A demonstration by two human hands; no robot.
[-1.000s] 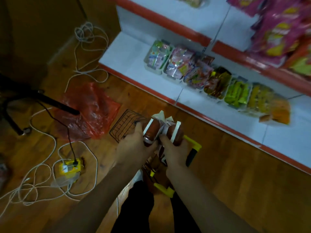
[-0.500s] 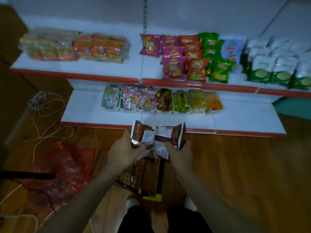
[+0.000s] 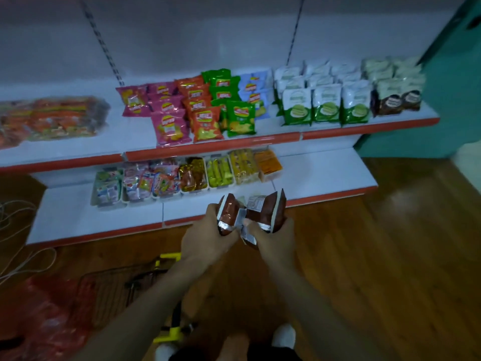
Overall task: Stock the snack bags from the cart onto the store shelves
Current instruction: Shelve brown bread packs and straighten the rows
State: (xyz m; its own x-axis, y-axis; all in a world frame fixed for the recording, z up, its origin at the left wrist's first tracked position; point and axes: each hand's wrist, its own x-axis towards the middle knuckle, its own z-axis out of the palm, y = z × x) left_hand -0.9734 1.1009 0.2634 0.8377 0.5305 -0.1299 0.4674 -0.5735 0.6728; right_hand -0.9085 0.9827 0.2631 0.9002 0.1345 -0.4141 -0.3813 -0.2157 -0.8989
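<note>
Two brown bags at frame centre: my left hand grips one, my right hand the other, above the wood floor. Stocked shelves span the upper frame, with a teal wall at upper right and the cart at lower left.

Forearms outstretched, left hand and right hand side by side, each round brown bags

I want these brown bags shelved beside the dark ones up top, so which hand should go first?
Right hand, probably: it grips a brown bag and is nearer the dark bags on the upper shelf, far right.
</note>
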